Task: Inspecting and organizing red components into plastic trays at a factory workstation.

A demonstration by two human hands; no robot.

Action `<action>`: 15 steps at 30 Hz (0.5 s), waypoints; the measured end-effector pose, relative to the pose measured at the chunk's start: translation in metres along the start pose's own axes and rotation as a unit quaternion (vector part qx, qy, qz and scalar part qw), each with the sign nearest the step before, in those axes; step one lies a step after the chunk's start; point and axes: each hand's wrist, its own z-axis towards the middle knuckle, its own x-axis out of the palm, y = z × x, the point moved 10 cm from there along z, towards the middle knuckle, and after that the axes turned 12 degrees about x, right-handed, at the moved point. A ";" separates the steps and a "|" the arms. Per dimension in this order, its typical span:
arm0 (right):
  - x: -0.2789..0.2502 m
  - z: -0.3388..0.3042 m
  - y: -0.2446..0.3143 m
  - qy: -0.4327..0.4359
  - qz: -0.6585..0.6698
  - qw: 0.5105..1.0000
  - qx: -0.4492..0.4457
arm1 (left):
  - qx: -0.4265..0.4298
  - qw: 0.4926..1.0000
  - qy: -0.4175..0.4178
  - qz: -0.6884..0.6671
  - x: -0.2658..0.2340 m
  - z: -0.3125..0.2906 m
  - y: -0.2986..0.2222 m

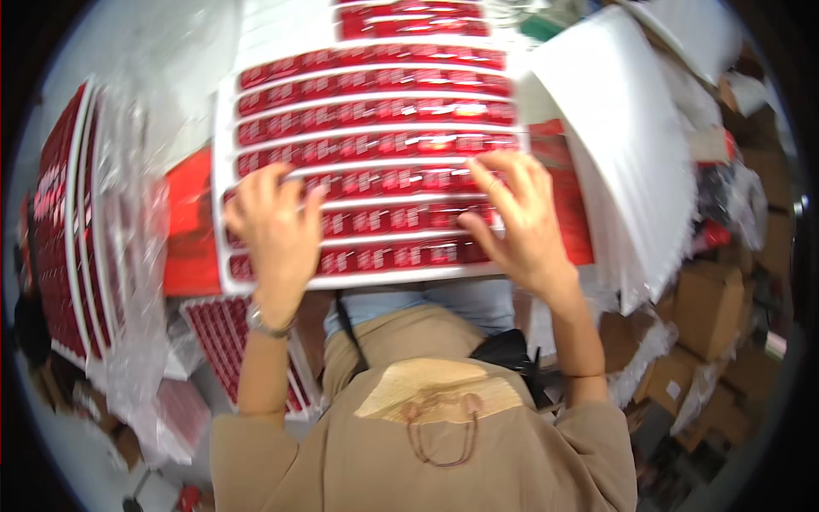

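Observation:
In front of me lies a white board [401, 276] with several rows of small dark red glossy packets [375, 149] separated by white strips. On its left side rests my left hand [277, 222], fingers spread and slightly bent over the lower rows. My right hand [522, 218] lies at the right ends of the rows, thumb and fingers apart, touching the packets. Neither hand grips anything that I can see. Under the board, a bright red sheet [189, 235] sticks out on both sides.
Upright boards with red packets [64, 230] stand at the left beside clear plastic wrap [141, 282]. Another red-striped board [230, 341] leans below the table edge. A stack of white sheets [618, 145] is at the right, with cardboard boxes [710, 311] beyond.

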 end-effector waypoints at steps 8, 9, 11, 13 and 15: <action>-0.203 -0.039 -0.214 -0.238 -0.170 0.920 0.261 | 0.045 0.983 0.059 -0.168 -0.011 -0.016 0.067; -0.208 -0.043 -0.259 -0.219 -0.276 0.892 0.284 | 0.053 0.982 0.054 -0.171 -0.011 -0.012 0.067; -0.191 -0.033 -0.294 -0.220 -0.301 0.899 0.229 | 0.066 0.979 0.076 -0.175 -0.007 -0.010 0.063; -0.179 -0.005 -0.293 -0.213 -0.316 0.910 0.164 | 0.049 0.980 0.067 -0.182 -0.011 -0.013 0.064; -0.143 0.026 -0.296 -0.085 -0.312 0.938 0.121 | 0.070 0.977 0.059 -0.191 -0.015 -0.012 0.066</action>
